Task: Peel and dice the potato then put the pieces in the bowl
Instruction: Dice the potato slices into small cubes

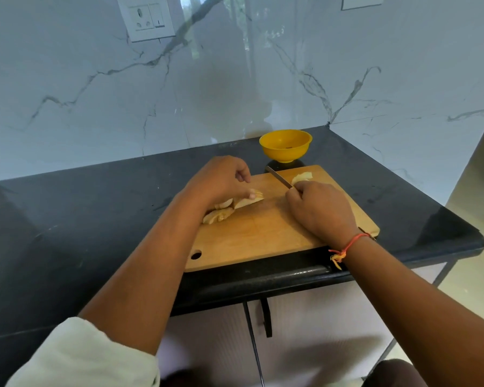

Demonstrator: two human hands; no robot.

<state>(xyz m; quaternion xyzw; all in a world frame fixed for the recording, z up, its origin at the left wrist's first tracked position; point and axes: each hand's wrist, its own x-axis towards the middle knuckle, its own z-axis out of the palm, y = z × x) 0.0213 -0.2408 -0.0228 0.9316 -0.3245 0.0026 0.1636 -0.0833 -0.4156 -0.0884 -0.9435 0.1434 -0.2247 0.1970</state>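
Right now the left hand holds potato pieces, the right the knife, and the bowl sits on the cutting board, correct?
No: the head view shows the yellow bowl on the black counter behind the cutting board, not on it. Rest is right.

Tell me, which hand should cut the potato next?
The right hand, probably. It grips the knife, with the blade over the cutting board, while the left hand holds the potato pieces down.

Soft daylight, glossy wall (pixel 235 79) glare, wide-angle edge distortion
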